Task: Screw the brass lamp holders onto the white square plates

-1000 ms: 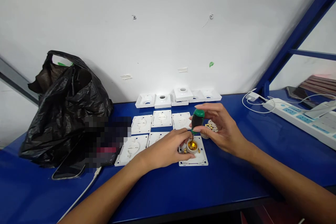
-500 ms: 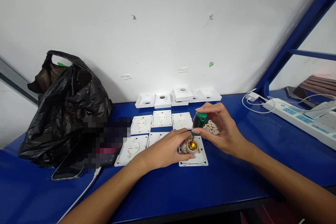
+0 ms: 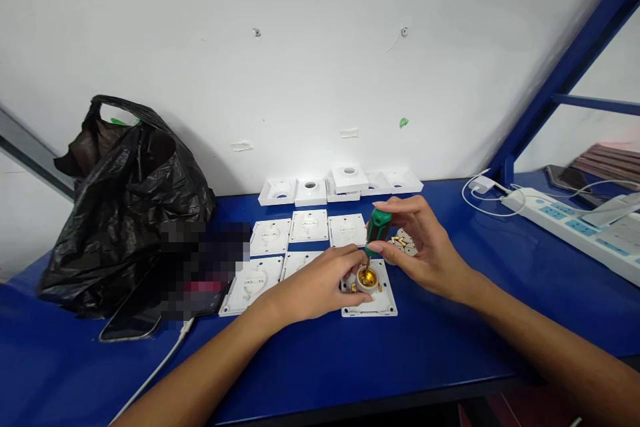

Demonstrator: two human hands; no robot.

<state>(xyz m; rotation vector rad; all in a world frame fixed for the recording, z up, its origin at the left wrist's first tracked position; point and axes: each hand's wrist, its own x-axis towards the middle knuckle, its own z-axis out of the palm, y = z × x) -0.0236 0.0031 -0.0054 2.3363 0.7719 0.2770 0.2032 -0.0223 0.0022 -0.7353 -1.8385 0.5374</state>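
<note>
My right hand (image 3: pixel 417 247) grips the green and black handle of a short screwdriver (image 3: pixel 379 227), fingers closed around its upper part. Its shaft slants down into a round lamp socket (image 3: pixel 367 278) with a brassy inside. The socket sits on a square white base plate (image 3: pixel 383 303). My left hand (image 3: pixel 333 283) is closed on the socket, thumb at the front and fingers at the left and back. Small brass terminals stick out beside the socket. The screwdriver's tip is inside and hard to make out.
Several white base plates (image 3: pixel 270 238) lie left of and behind my hands. White square covers (image 3: pixel 311 193) line the wall. Round pale discs with brass pieces (image 3: pixel 405 243) sit behind my right hand. A black bag (image 3: pixel 135 213), a phone (image 3: pixel 133 317) and a power strip (image 3: pixel 575 220) flank them.
The screwdriver's handle has turned and tilted slightly in my right hand, its tip staying in the socket. My left hand keeps its place on the socket.
</note>
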